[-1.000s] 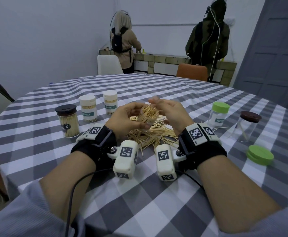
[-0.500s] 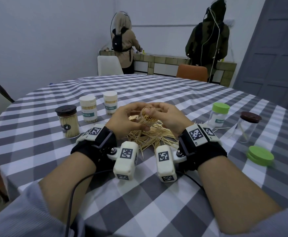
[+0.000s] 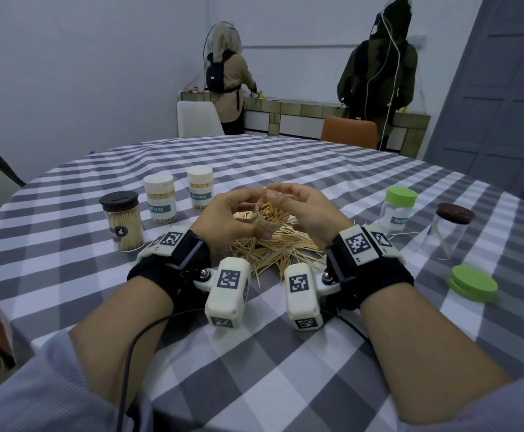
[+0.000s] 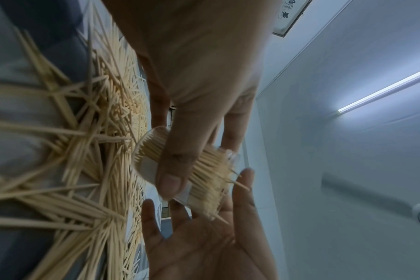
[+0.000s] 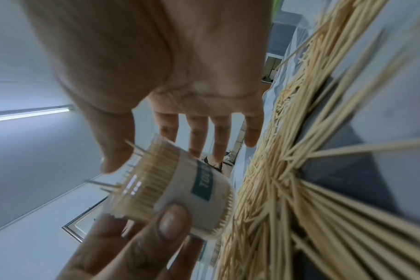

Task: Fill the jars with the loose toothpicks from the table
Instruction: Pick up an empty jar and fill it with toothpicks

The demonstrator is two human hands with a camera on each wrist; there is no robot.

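Observation:
A clear toothpick jar [image 3: 271, 215], packed with toothpicks and lidless, is tilted with its mouth toward me above the loose toothpick pile [image 3: 273, 251]. My left hand [image 3: 238, 213] grips the jar, thumb across its side. In the left wrist view the thumb [image 4: 170, 170] lies over the jar [image 4: 146, 151]. My right hand [image 3: 298, 204] is beside the jar's mouth with straight, spread fingers and holds nothing. In the right wrist view the open right hand [image 5: 204, 132] hovers behind the labelled jar [image 5: 180, 191], next to the pile [image 5: 300, 170]. A few toothpicks poke out past the rim.
A full brown-lidded jar [image 3: 123, 222] and two white-lidded jars [image 3: 160, 199] [image 3: 200, 188] stand at the left. A green-lidded jar [image 3: 399, 210], a nearly empty brown-lidded jar [image 3: 449, 232] and a loose green lid [image 3: 472, 283] are at the right. Two people stand at the back counter.
My right hand pressed on the toothpick ends, then drew back and spread open. The toothpicks now sit lower in the jar, whose mouth has tipped toward me.

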